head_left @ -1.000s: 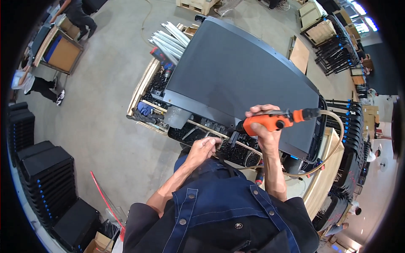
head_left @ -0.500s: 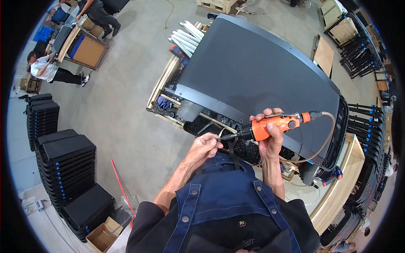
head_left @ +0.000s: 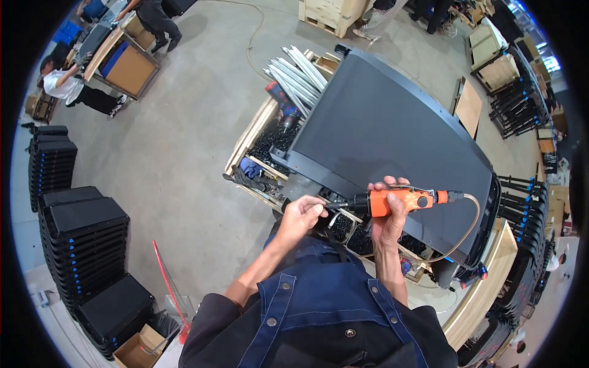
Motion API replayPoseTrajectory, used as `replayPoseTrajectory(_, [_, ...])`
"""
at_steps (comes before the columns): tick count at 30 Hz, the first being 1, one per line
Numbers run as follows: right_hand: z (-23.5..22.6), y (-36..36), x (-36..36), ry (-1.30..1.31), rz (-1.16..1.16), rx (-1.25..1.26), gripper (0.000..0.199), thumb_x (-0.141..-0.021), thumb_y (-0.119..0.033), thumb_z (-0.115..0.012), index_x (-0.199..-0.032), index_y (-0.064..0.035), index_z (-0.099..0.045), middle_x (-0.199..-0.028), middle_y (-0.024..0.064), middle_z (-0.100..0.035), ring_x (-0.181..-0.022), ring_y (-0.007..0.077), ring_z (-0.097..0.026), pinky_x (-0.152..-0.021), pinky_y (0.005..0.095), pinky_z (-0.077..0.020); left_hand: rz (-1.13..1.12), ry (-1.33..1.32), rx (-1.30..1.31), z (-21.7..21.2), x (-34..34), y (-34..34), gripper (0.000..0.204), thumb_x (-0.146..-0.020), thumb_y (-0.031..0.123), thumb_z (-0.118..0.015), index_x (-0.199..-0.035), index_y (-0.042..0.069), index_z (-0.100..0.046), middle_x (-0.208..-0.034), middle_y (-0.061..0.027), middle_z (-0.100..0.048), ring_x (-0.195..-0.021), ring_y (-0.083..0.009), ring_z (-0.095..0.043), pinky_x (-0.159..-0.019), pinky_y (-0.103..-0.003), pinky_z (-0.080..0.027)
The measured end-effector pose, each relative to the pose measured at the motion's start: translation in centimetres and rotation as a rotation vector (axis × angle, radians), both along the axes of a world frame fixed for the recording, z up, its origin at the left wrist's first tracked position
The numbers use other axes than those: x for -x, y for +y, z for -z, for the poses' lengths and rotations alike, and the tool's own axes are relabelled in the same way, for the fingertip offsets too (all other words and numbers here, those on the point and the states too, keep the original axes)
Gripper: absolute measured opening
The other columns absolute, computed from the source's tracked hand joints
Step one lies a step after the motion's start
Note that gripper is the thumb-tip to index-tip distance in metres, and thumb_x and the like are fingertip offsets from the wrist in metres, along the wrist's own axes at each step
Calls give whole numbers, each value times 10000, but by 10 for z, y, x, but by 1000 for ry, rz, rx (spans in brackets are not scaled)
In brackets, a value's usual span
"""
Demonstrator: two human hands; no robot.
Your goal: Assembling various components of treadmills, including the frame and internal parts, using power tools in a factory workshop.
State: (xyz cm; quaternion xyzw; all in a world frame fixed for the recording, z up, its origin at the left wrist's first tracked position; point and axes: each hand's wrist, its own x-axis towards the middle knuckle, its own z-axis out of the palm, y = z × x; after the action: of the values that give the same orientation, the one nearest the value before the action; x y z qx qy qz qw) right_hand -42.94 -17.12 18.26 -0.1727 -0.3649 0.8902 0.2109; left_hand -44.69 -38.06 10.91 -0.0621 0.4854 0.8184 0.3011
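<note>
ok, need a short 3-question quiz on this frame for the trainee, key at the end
1. Which hand holds the orange power tool?
2. True or false: the bundle of pale rods lies to the left of the large dark panel.
3. Where does the tool's slim end point?
a) toward the left hand
b) toward the pale rods
c) toward the person's right wrist

Key: 1. The right hand; 2. True; 3. a
</note>
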Motion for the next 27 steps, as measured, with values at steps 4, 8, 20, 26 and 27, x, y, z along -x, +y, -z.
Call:
replayPoseTrajectory(4, [-11,-40,43,86,-66,-306,493,-849,-65,-726,-1284,-100,-498,-1197,126,-626,-1056,272,-658,-1049,540,-482,-50,-482,-544,20,40,-12,226,-1041,247,-620,-1153,51,-632,-811,-19,-614,-557,-42,-411,-478,-193,-310])
replayPoseTrajectory(8, [-8,-79,81,224,-139,-613,497,-819,74,-733,-1237,-38,-487,-1180,199,-647,-1072,293,-676,-986,469,-548,-124,-685,-741,30,67,-9,281,-1064,359,-552,-1143,100,-628,-666,53,-452,-500,-42,-353,-451,-199,-285])
replayPoseTrajectory(20, [-14,-115,138,203,-596,-1000,386,-751,73,-767,-1071,-51,-591,-1010,130,-705,-950,236,-702,-889,415,-578,187,-728,-484,49,40,-36,423,-1073,481,-494,-1003,82,-618,-575,90,-330,-454,-41,-280,-429,-231,-201])
replayPoseTrajectory(26, [-6,-111,142,239,-602,-885,432,-780,59,-784,-1117,-47,-535,-1042,155,-683,-998,301,-700,-972,507,-555,264,-777,-363,44,35,-37,418,-1074,457,-505,-991,63,-617,-585,85,-354,-445,-36,-295,-421,-233,-208])
replayPoseTrajectory(27, [-9,-111,139,241,-608,-889,432,-780,59,-784,-1117,-47,-535,-1042,155,-683,-998,301,-700,-972,507,-555,247,-742,-386,45,34,-37,419,-1072,455,-513,-978,61,-621,-587,85,-355,-446,-35,-298,-422,-232,-207])
